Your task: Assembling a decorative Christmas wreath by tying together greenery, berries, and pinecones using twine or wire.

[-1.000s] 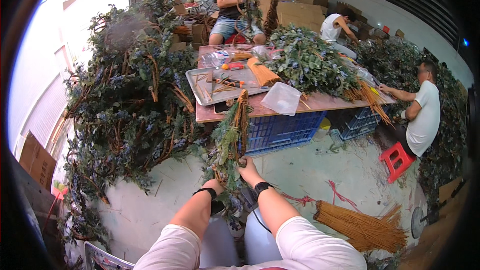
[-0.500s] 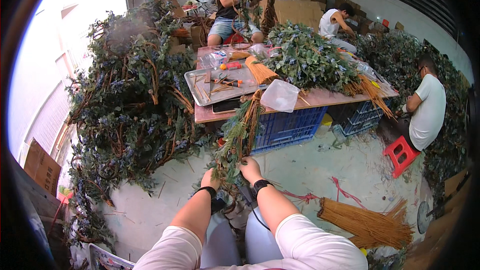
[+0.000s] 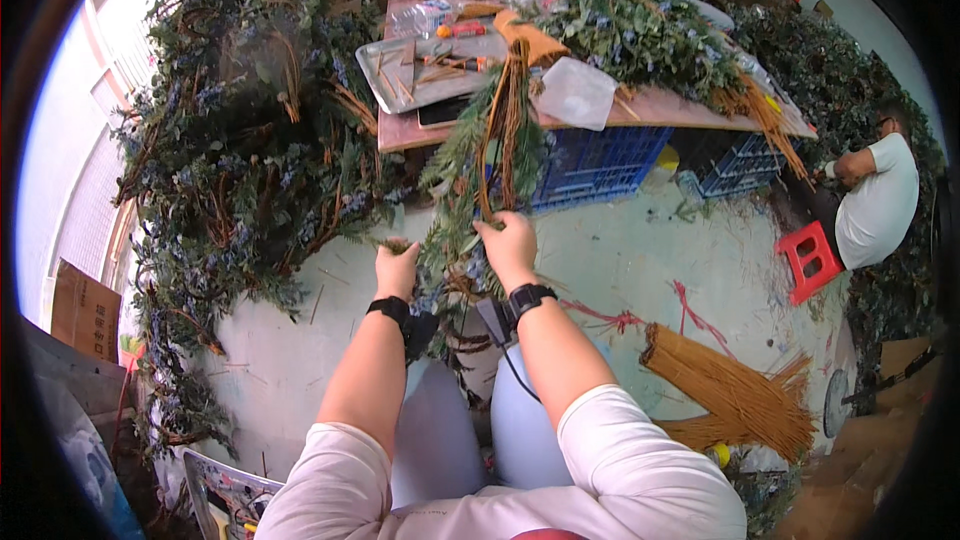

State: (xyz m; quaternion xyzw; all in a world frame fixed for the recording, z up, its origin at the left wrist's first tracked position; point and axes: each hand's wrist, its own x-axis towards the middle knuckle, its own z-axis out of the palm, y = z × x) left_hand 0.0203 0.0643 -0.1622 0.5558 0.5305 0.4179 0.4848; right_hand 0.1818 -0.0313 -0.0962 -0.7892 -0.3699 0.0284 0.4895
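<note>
A bundle of green artificial branches with brown twig stems [image 3: 497, 145] stands upright in front of me, reaching up past the table edge. My right hand [image 3: 507, 245] grips the bundle at its lower part. My left hand [image 3: 397, 268] is closed on a small green sprig [image 3: 392, 246] just left of the bundle. Both wrists wear black bands. My knees in light blue trousers [image 3: 470, 430] are below the hands.
A big heap of leafy wreaths [image 3: 240, 170] fills the left. A wooden table [image 3: 640, 110] holds a metal tray [image 3: 400, 75], foliage and a clear bag over blue crates [image 3: 600, 160]. Orange twig bundle [image 3: 730, 395] lies right. A seated person [image 3: 870, 200] and red stool [image 3: 810, 260] are right.
The view has tilted down and closer. My right hand has slid up on the bundle, and my left hand has come off it to the left with a sprig.
</note>
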